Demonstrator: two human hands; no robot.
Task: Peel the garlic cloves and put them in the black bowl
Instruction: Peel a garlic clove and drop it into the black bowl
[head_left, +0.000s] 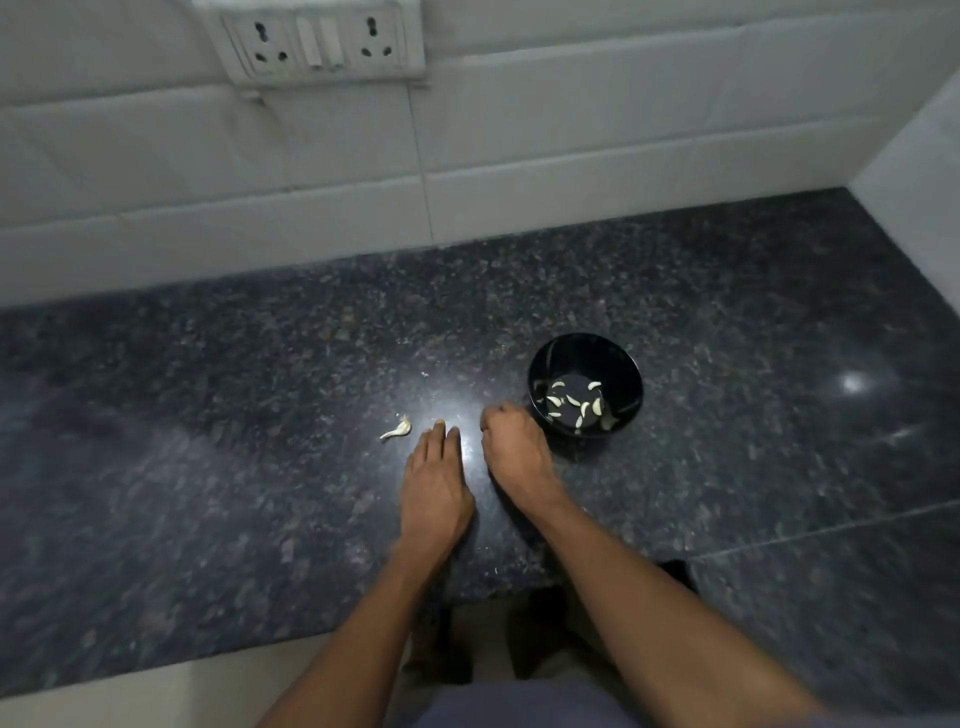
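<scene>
My left hand (435, 483) lies flat, fingers straight, on the tabletop (208, 415) near a garlic scrap (397, 427), my right hand (511, 447) curls beside the black bowl (585, 384) holding peeled cloves (574, 402), kept close for dropping; whether it pinches anything I cannot tell.

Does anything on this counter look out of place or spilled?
Only a pale scrap of garlic, skin or stem by its look, lies loose on the counter left of the left hand, outside the black bowl.

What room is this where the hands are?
Most likely a kitchen. There is a dark speckled stone counter, a white tiled wall with a socket panel, and a black bowl holding peeled garlic cloves.
</scene>
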